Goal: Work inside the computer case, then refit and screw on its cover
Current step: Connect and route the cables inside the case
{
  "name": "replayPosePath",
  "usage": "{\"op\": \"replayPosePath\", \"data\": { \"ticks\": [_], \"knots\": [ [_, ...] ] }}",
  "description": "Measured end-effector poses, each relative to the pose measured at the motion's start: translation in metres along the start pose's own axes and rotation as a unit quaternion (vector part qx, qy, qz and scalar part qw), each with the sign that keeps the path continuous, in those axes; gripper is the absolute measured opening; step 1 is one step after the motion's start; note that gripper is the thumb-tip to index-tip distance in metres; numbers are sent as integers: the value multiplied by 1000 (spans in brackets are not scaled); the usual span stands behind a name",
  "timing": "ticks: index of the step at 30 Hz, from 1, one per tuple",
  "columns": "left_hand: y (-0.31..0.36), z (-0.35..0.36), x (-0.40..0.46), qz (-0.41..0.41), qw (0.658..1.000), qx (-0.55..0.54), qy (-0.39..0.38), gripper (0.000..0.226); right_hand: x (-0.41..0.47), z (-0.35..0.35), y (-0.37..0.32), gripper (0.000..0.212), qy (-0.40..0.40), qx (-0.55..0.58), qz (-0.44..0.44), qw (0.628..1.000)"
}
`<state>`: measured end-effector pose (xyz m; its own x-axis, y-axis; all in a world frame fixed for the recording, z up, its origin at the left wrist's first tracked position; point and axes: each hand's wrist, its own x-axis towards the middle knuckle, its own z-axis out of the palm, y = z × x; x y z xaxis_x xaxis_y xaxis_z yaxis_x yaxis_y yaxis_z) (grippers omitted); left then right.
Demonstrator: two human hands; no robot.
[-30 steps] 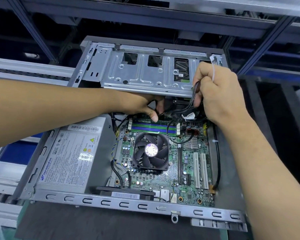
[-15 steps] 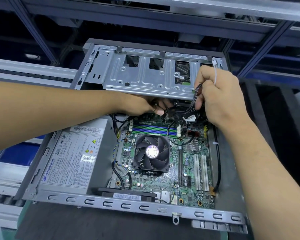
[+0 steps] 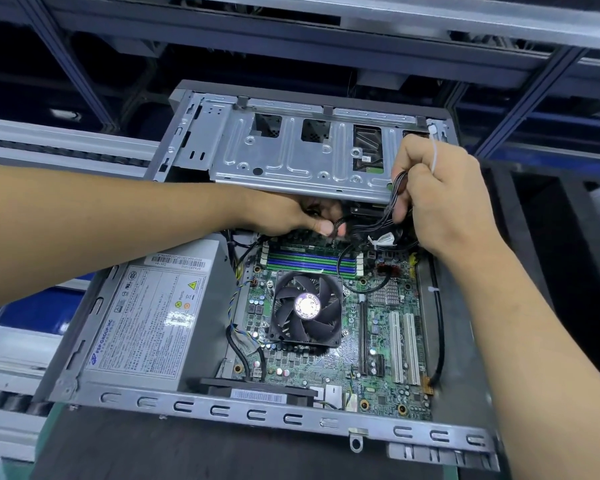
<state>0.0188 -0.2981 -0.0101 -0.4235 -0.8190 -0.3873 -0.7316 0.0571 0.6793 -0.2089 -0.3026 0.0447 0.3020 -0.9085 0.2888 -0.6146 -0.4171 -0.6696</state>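
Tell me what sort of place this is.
Probably a factory assembly or repair line: an open computer case sits on a dark mat, with conveyor rails beside it and aluminium framing overhead.

One open computer case (image 3: 201,407), cover off, holding one power supply (image 3: 146,317), one motherboard (image 3: 378,341), one cooling fan (image 3: 307,304), two white expansion slots (image 3: 403,348) and one raised drive cage (image 3: 302,161); two hands, left (image 3: 291,216) and right (image 3: 440,199), reach inside.
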Motion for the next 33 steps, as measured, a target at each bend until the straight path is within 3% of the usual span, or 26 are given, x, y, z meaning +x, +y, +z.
{"op": "replayPosePath", "data": {
  "ticks": [2, 5, 10, 13, 17, 19, 22, 28, 30, 33],
  "knots": [
    [4, 0, 0, 25, 999, -42, -9, 17, 0, 0, -1, 20, -1, -2, -2, 1000],
    [6, 1, 1, 27, 999, -32, -6, 24, -1, -1, -2, 20, -1, -2, -4, 1000],
    [8, 3, 3, 6, 997, -71, -15, 13, -1, -1, -1, 21, 3, -9, -7, 1000],
    [11, 4, 3, -2, 994, -87, -61, 19, 0, -1, -1, 20, 0, -5, -6, 1000],
    [9, 3, -6, 22, 984, -88, -155, 48, 1, 0, 0, 20, -5, 6, -3, 1000],
    [6, 2, -9, 22, 982, -72, -173, 50, 0, 0, 0, 20, -3, 7, 0, 1000],
    [8, 0, -2, -45, 986, -43, -154, 50, 0, -1, -1, 20, -2, 1, -1, 1000],
    [10, 0, -7, -25, 983, -102, -151, 33, -1, -2, -4, 20, -5, -9, 4, 1000],
    [11, 0, -11, -34, 980, -110, -162, 41, -2, -3, -4, 20, -5, -10, 4, 1000],
    [14, -1, -10, -25, 984, -98, -146, 22, -3, -3, -6, 21, -5, -7, 7, 1000]
  ]
}}
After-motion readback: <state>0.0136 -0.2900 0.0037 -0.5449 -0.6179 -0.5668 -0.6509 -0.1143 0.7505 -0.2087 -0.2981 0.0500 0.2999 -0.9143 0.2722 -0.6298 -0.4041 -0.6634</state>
